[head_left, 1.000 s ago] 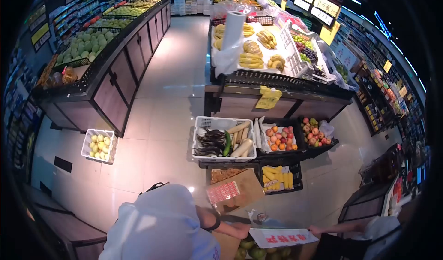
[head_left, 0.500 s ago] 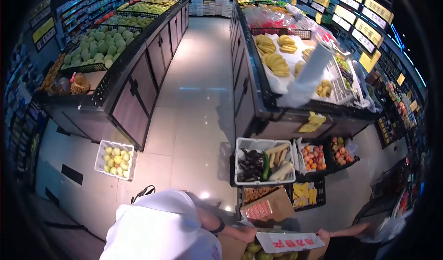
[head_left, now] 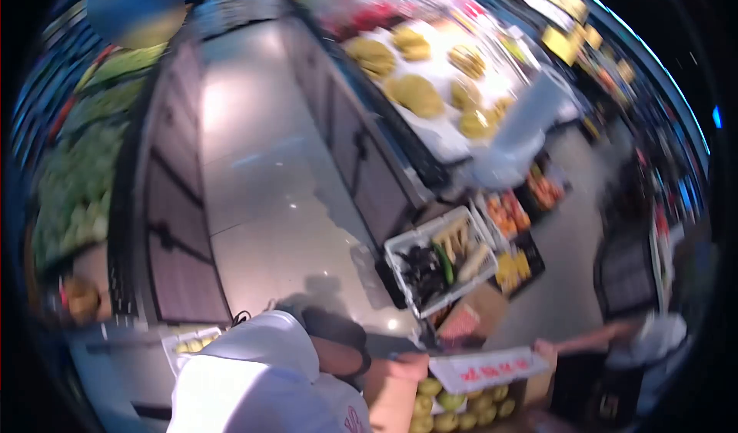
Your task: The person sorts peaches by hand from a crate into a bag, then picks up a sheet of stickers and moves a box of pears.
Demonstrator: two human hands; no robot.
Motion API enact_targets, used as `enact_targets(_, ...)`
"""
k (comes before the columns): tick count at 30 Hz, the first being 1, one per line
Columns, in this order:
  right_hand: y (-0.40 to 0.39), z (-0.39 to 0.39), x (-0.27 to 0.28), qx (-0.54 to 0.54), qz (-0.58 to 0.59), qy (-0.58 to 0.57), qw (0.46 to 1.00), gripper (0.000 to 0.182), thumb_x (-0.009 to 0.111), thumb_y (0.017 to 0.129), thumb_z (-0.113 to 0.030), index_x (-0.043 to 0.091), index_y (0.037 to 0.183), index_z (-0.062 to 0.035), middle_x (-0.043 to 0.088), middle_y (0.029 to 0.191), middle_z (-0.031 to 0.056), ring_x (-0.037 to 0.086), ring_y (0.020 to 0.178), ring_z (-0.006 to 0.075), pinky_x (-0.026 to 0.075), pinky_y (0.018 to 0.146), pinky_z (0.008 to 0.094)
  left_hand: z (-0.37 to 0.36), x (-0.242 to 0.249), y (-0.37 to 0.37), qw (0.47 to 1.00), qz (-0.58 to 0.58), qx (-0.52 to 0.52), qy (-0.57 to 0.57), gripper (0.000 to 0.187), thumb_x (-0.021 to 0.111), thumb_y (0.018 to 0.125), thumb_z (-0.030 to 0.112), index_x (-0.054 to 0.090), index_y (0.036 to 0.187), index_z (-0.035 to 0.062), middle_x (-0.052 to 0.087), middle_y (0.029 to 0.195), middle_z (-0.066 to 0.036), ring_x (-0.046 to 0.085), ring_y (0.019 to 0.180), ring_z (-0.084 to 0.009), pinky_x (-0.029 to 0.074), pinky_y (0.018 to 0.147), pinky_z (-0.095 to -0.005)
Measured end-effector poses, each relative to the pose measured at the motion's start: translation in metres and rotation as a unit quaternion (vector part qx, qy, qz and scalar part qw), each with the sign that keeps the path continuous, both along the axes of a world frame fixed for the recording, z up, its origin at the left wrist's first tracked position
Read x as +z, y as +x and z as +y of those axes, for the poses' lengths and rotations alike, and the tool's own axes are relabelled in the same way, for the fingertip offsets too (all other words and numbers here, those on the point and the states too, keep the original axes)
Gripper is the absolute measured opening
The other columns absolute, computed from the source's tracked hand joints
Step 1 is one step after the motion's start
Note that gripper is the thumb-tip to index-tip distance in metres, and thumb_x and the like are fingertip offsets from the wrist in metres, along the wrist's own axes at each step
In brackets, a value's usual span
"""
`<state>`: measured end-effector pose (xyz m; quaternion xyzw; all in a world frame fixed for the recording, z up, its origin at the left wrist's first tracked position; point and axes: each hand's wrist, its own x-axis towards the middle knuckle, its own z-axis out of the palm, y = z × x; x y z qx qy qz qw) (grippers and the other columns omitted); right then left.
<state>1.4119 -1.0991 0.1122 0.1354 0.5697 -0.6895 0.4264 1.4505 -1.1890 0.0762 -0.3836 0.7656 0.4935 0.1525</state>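
Observation:
My left hand (head_left: pixel 411 365), with a dark band farther up the arm, closes on the left end of a white strip with red lettering (head_left: pixel 492 369). This strip lies along the upper edge of a cardboard box (head_left: pixel 388 393) of round green-yellow fruit (head_left: pixel 465 414). At the strip's right end is another person's hand (head_left: pixel 546 350), its arm reaching in from the right. My right hand is out of sight. The view is blurred.
Beyond the box stand a white crate (head_left: pixel 417 308) of eggplants and roots, a black crate (head_left: pixel 538 258) of yellow packs and more fruit crates. Display counters (head_left: pixel 181 225) flank the aisle; bananas (head_left: pixel 415 94) lie on the right one. A plastic bag roll (head_left: pixel 530 114) stands at its corner.
The view has tilted and turned, so the counters and crates appear rotated and shifted left. More fruit shows in the box below the strip. Both hands remain at its ends.

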Motion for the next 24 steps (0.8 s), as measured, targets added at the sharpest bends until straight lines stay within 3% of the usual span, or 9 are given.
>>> enact_targets(6,0.151,-0.005,-0.009,-0.340,-0.002,0.043,0.940,0.025,0.048,0.083,-0.002,0.056,0.107,0.0016,0.063,0.095,0.0121,0.062,0.083,0.0221,0.053,0.071,0.0340,-0.100,-0.012,0.052,0.987,-0.006,-0.153,-0.057,0.020,0.058,0.076,0.020,0.067,0.083,0.0042,0.065,0.085,-0.020,0.065,0.081,-0.0338,0.050,0.065,-0.0447)
enact_targets(9,0.241,-0.043,-0.007,-0.455,-0.027,0.070,0.887,0.026,0.047,0.083,-0.002,0.056,0.108,0.0017,0.063,0.096,0.0125,0.063,0.084,0.0223,0.053,0.071,0.0342,-0.171,-0.038,0.089,0.967,0.066,-0.235,0.079,0.026,0.056,0.077,0.020,0.061,0.091,-0.0022,0.063,0.080,-0.024,0.064,0.081,-0.0350,0.047,0.065,-0.0441)
enact_targets(11,0.259,-0.075,-0.004,-0.489,-0.146,0.124,0.851,0.022,0.052,0.082,-0.006,0.058,0.103,-0.0006,0.064,0.091,0.0114,0.061,0.077,0.0212,0.050,0.068,0.0321,-0.189,0.001,0.106,0.977,0.064,-0.187,0.080,0.019,0.058,0.075,0.011,0.062,0.091,0.0000,0.064,0.082,-0.013,0.059,0.070,-0.0200,0.046,0.060,-0.0372)
enact_targets(12,0.273,-0.062,-0.065,-0.520,-0.046,0.121,0.844,0.021,0.052,0.081,-0.006,0.059,0.100,-0.0007,0.064,0.090,0.0110,0.061,0.075,0.0212,0.050,0.068,0.0313,-0.189,-0.057,0.096,0.968,0.080,-0.200,0.129,0.024,0.060,0.072,0.007,0.062,0.095,0.0018,0.062,0.086,-0.007,0.056,0.072,-0.0156,0.047,0.062,-0.0341)
enact_targets(13,0.298,-0.080,-0.093,-0.507,-0.042,0.179,0.842,0.023,0.055,0.080,-0.007,0.058,0.102,0.0000,0.063,0.090,0.0107,0.061,0.075,0.0210,0.050,0.068,0.0313,-0.206,-0.012,0.108,0.957,0.077,-0.238,0.147,0.029,0.062,0.068,0.007,0.062,0.097,-0.0003,0.063,0.086,-0.009,0.058,0.074,-0.0184,0.048,0.067,-0.0343)
enact_targets(14,0.291,-0.111,0.018,-0.523,-0.052,0.177,0.832,0.029,0.057,0.080,-0.009,0.056,0.107,0.0007,0.062,0.097,0.0108,0.060,0.082,0.0204,0.050,0.071,0.0311,-0.221,-0.032,0.115,0.966,0.026,-0.251,0.058,0.034,0.063,0.066,0.007,0.062,0.099,-0.0016,0.064,0.088,-0.011,0.060,0.077,-0.0213,0.048,0.070,-0.0351)
enact_targets(16,0.335,-0.155,-0.092,-0.570,0.107,0.259,0.773,0.037,0.059,0.081,-0.012,0.053,0.116,-0.0004,0.058,0.109,0.0103,0.054,0.100,0.0201,0.045,0.087,0.0337,-0.276,-0.082,0.131,0.951,0.054,-0.302,0.038,0.034,0.059,0.066,0.003,0.061,0.098,-0.0045,0.064,0.087,-0.012,0.060,0.076,-0.0231,0.047,0.069,-0.0352)
enact_targets(18,0.350,-0.192,-0.067,-0.564,0.008,0.293,0.772,0.036,0.055,0.080,-0.011,0.054,0.114,0.0004,0.060,0.107,0.0115,0.054,0.099,0.0206,0.044,0.087,0.0346,-0.303,-0.045,0.145,0.941,0.036,-0.270,0.201,0.034,0.055,0.065,-0.003,0.058,0.099,-0.0079,0.061,0.086,-0.012,0.060,0.075,-0.0242,0.048,0.066,-0.0360)
enact_targets(24,0.438,-0.325,-0.048,-0.615,-0.184,0.281,0.713,0.027,0.053,0.074,-0.013,0.063,0.090,0.0063,0.064,0.088,0.0226,0.064,0.085,0.0334,0.049,0.073,0.0399,-0.396,-0.016,0.216,0.927,-0.014,-0.348,0.140,0.038,0.052,0.066,-0.004,0.052,0.103,-0.0131,0.056,0.097,-0.019,0.059,0.076,-0.0267,0.048,0.065,-0.0380)
